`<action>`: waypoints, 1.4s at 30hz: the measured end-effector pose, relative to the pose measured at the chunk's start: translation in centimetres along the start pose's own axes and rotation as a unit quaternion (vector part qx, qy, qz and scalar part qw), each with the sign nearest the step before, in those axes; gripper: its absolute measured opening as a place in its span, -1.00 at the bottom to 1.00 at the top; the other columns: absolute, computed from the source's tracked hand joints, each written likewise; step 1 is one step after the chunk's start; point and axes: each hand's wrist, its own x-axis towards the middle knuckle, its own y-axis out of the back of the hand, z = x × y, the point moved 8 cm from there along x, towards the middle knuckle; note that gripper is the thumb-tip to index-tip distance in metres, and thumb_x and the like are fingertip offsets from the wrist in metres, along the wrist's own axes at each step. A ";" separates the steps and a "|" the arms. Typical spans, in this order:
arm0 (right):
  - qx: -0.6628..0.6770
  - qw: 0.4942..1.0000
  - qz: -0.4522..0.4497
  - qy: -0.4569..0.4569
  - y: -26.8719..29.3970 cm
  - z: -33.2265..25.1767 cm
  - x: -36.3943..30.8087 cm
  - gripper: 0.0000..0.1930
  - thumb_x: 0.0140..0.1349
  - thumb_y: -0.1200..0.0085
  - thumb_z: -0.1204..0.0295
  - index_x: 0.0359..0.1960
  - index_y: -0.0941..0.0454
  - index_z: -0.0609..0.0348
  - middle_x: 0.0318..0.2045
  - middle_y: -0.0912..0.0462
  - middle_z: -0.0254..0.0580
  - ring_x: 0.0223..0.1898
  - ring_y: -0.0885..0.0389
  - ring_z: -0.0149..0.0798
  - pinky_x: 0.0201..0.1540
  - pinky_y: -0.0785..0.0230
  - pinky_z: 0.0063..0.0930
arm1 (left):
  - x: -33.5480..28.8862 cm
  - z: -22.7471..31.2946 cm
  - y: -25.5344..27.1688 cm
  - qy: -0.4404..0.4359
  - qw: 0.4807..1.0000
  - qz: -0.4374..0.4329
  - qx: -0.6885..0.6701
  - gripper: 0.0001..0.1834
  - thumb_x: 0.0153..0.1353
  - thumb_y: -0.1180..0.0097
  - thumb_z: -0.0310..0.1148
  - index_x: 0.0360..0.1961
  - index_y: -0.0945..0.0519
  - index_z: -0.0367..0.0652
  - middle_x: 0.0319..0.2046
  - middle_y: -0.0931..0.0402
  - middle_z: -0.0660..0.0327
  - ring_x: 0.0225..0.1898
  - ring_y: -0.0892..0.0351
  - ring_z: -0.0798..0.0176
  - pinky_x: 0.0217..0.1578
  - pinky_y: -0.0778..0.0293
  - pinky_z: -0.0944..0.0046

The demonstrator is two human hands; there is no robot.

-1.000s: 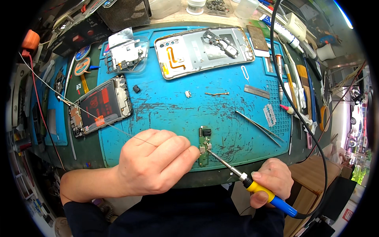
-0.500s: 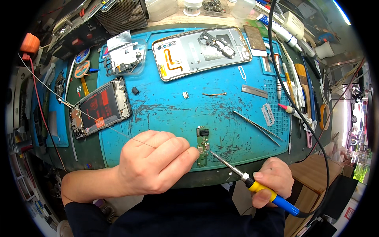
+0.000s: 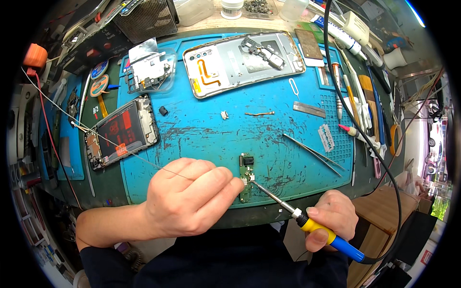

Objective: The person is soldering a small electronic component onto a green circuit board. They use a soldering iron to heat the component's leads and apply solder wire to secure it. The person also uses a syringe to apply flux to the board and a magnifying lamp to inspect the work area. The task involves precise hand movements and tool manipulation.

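My right hand [image 3: 331,218] is wrapped round the yellow and blue handle of a soldering iron [image 3: 319,229]. The iron's metal tip reaches up and left to a small green circuit board [image 3: 246,168] and appears to touch it near a silvery part. Close against the board's left side, my left hand [image 3: 194,197] is closed in a pinch on a thin solder wire [image 3: 144,159], which trails off to the upper left. The pinching fingertips partly cover the board's edge. Right of the board lie metal tweezers [image 3: 314,156].
A blue work mat [image 3: 201,129] carries an opened phone back housing [image 3: 225,72], a phone frame [image 3: 125,132] at left, a clear tray of parts [image 3: 165,79], a small flex cable [image 3: 259,114] and a blade [image 3: 326,138]. The iron's black cable [image 3: 396,201] loops along the right.
The iron's tip has shifted slightly left and up onto the board. My left fingertips have edged slightly right. Both hands keep their hold.
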 end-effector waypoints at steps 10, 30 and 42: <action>0.001 1.000 -0.011 -0.004 0.0 0.0 0.0 -0.68 0.41 -0.22 0.17 -0.14 -0.70 0.22 -0.62 -0.56 -0.44 -0.68 -0.47 -0.40 -0.63 -0.26 -0.53 | 0.1 0.1 -0.1 0.000 1.000 -0.010 0.003 -0.68 -0.20 -0.44 -0.55 -0.31 -0.73 -0.20 -0.42 -0.59 0.26 -0.47 -0.56 0.26 -0.44 -0.45 0.31; 0.012 0.999 0.032 -0.026 0.7 0.4 -0.8 -0.64 0.43 -0.17 0.10 -0.18 -0.69 0.18 -0.66 -0.50 -0.42 -0.71 -0.41 -0.39 -0.63 -0.19 -0.51 | 0.3 -0.3 0.1 0.015 1.000 0.013 -0.021 -0.68 -0.22 -0.44 -0.60 -0.34 -0.70 -0.20 -0.45 -0.57 0.23 -0.47 -0.60 0.20 -0.46 -0.49 0.27; -0.010 0.992 0.119 -0.029 1.4 1.3 -2.4 -0.54 0.60 0.17 -0.02 -0.04 -0.50 0.17 -0.52 -0.35 -0.32 -0.64 -0.18 -0.50 -0.53 -0.03 -0.56 | -2.0 -3.6 7.8 0.295 0.933 -0.197 -0.060 -0.66 0.14 -0.42 -0.45 -0.04 -0.71 -0.20 -0.19 -0.69 0.08 -0.27 -0.71 0.01 -0.27 -0.63 0.13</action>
